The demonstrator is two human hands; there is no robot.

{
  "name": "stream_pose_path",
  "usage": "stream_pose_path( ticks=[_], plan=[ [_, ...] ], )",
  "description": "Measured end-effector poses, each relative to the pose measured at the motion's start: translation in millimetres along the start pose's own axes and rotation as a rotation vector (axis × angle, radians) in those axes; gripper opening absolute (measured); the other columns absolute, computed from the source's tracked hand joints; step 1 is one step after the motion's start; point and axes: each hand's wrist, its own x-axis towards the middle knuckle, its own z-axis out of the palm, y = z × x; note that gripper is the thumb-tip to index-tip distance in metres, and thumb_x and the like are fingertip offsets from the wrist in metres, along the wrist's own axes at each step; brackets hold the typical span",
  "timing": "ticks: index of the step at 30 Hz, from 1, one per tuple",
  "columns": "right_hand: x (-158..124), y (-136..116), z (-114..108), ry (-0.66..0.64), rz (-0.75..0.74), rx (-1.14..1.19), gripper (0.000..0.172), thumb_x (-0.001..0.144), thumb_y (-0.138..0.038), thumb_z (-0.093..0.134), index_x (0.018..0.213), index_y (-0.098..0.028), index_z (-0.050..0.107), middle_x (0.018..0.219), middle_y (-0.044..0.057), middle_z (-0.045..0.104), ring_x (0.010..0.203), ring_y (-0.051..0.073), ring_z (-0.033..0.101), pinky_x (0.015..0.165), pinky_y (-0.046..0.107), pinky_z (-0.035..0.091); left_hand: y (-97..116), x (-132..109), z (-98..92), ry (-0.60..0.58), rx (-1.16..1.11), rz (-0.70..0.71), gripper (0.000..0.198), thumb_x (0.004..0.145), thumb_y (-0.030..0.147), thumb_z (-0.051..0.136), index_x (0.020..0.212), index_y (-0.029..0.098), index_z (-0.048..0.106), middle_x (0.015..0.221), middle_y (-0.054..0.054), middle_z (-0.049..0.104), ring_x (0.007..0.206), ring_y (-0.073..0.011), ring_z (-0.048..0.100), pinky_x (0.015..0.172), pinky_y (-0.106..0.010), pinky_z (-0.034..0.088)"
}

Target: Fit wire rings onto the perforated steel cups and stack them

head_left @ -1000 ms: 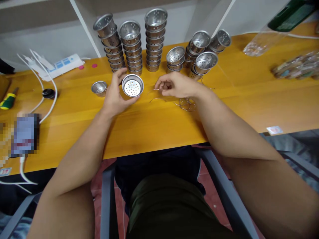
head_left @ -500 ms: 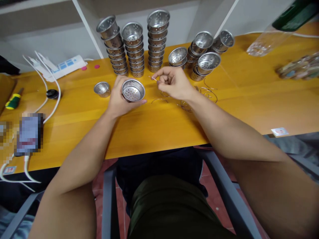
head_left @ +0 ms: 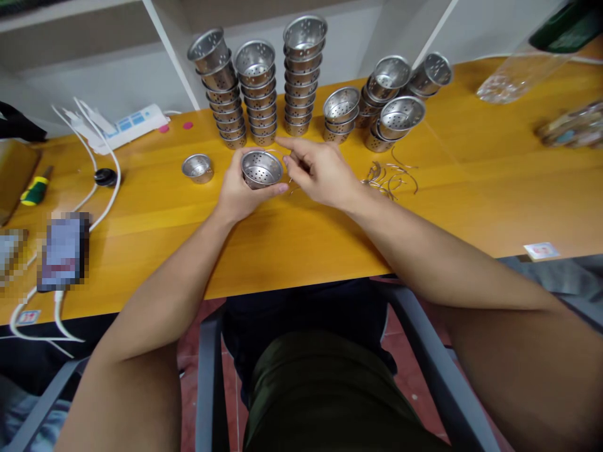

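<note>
**Asker:** What is the person's left hand doing?

**Describer:** The left hand [head_left: 240, 188] is gripping a perforated metal cup [head_left: 261, 168]. Its fingers are wrapping the wall from underneath and the thumb is pressing the near side. The cup is being held tilted, with its mouth facing the camera, just above the bench [head_left: 292, 245]. It is a little toward 12 o'clock from the centre of the view.

**Asker:** And the right hand?

**Describer:** The right hand [head_left: 323, 176] is hovering at the cup's 3 o'clock, nearly touching it. Its index finger is stretching toward 11 o'clock while the other fingers are curling in. Something thin like wire is glinting between hand and cup. It is too fine to tell whether the fingers are pinching it.

**Asker:** What is lying around them?

**Describer:** At 12 o'clock from the hands, three tall stacks of cups [head_left: 259, 94] are standing. Shorter stacks [head_left: 386, 107] are leaning at 1 o'clock. A tangle of loose wire rings [head_left: 389, 177] is lying at the right hand's 3 o'clock. A single small cup [head_left: 198, 168] is sitting at the left hand's 9 o'clock. Farther toward 9 o'clock, a white power strip [head_left: 125, 122] and a yellow-handled screwdriver [head_left: 34, 188] are resting on the bench.
</note>
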Motion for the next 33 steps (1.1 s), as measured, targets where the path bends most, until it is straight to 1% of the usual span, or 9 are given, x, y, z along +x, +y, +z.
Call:
stream_pose_path(
  ticks=[3, 7, 11, 14, 17, 21, 28, 30, 33],
  plan=[
    [0.7, -0.7, -0.2, -0.011, -0.009, -0.034, 0.037, 0.131, -0.047, 0.074, 0.155, -0.022, 0.088, 0.098, 0.005, 0.078, 0.093, 0.025, 0.074, 0.101, 0.043, 0.070, 1.0, -1.0, 0.6, -0.029, -0.033, 0.015, 0.113, 0.073, 0.096, 0.121, 0.150, 0.030, 0.071, 0.138, -0.008, 0.085, 0.145, -0.0406, 0.089, 0.130, -0.062, 0.077],
    [1.8, -0.7, 1.9, -0.012, 0.021, -0.033, 0.028, 0.125, -0.039, 0.081, 0.147, -0.023, 0.089, 0.091, 0.001, 0.072, 0.084, 0.022, 0.065, 0.091, 0.039, 0.065, -1.1, -2.8, 3.0, -0.027, -0.028, 0.009, 0.117, 0.071, 0.096, 0.122, 0.152, 0.030, 0.068, 0.138, -0.008, 0.083, 0.149, -0.0419, 0.086, 0.131, -0.062, 0.074],
    [2.5, -2.0, 4.4, -0.005, 0.084, 0.008, 0.021, 0.119, -0.036, 0.088, 0.137, -0.026, 0.089, 0.085, -0.001, 0.065, 0.081, 0.022, 0.060, 0.089, 0.040, 0.063, -2.7, -3.0, 3.8, -0.041, 0.010, 0.011, 0.120, 0.070, 0.099, 0.121, 0.154, 0.033, 0.065, 0.139, -0.007, 0.084, 0.138, -0.0384, 0.088, 0.117, -0.059, 0.076],
    [2.7, -4.7, 7.2, 0.016, 0.132, 0.041, 0.023, 0.115, -0.038, 0.091, 0.135, -0.028, 0.088, 0.083, -0.001, 0.061, 0.080, 0.024, 0.058, 0.087, 0.040, 0.062, -0.7, -3.8, 3.4, -0.041, 0.037, 0.031, 0.118, 0.074, 0.101, 0.118, 0.156, 0.036, 0.063, 0.139, -0.006, 0.085, 0.124, -0.0335, 0.088, 0.105, -0.057, 0.076],
    [2.3, -8.3, 11.3, 0.034, 0.160, 0.097, 0.030, 0.115, -0.044, 0.091, 0.140, -0.029, 0.083, 0.085, -0.001, 0.060, 0.080, 0.024, 0.057, 0.084, 0.040, 0.062, 3.5, -5.3, 3.6, -0.024, 0.096, 0.015, 0.120, 0.072, 0.102, 0.118, 0.154, 0.033, 0.062, 0.139, -0.007, 0.083, 0.125, -0.0357, 0.089, 0.107, -0.060, 0.075],
    [1.2, -13.9, 15.8, 0.035, 0.182, 0.180, 0.036, 0.114, -0.047, 0.090, 0.143, -0.030, 0.078, 0.085, -0.002, 0.058, 0.080, 0.024, 0.057, 0.082, 0.040, 0.061, 9.4, -6.8, 5.6, -0.029, 0.136, 0.021, 0.119, 0.072, 0.104, 0.116, 0.151, 0.034, 0.061, 0.136, -0.006, 0.083, 0.117, -0.0331, 0.087, 0.100, -0.058, 0.075],
    [3.6, -20.3, 13.4, 0.052, 0.168, 0.322, 0.022, 0.114, -0.045, 0.091, 0.121, -0.027, 0.079, 0.081, -0.001, 0.059, 0.075, 0.021, 0.055, 0.072, 0.037, 0.058, 11.1, -7.6, 5.4, -0.072, 0.076, 0.021, 0.111, 0.084, 0.105, 0.109, 0.154, 0.034, 0.061, 0.138, -0.007, 0.080, 0.125, -0.0341, 0.088, 0.110, -0.058, 0.075],
    [5.8, -19.8, 5.0, -0.003, 0.142, 0.407, 0.027, 0.117, -0.050, 0.090, 0.113, -0.026, 0.080, 0.082, 0.000, 0.062, 0.074, 0.019, 0.056, 0.069, 0.035, 0.057, 10.6, -8.3, 4.9, -0.067, 0.045, -0.010, 0.107, 0.086, 0.100, 0.111, 0.155, 0.034, 0.064, 0.137, -0.007, 0.079, 0.131, -0.0352, 0.088, 0.115, -0.058, 0.074],
    [9.1, -17.0, -12.7, -0.184, 0.103, 0.535, 0.045, 0.116, -0.065, 0.096, 0.110, -0.023, 0.081, 0.083, 0.001, 0.069, 0.072, 0.017, 0.060, 0.066, 0.031, 0.056, 10.1, -9.6, 5.1, -0.065, 0.002, -0.062, 0.102, 0.089, 0.097, 0.110, 0.154, 0.033, 0.065, 0.136, -0.008, 0.082, 0.129, -0.0343, 0.088, 0.114, -0.056, 0.075]
  ],
)
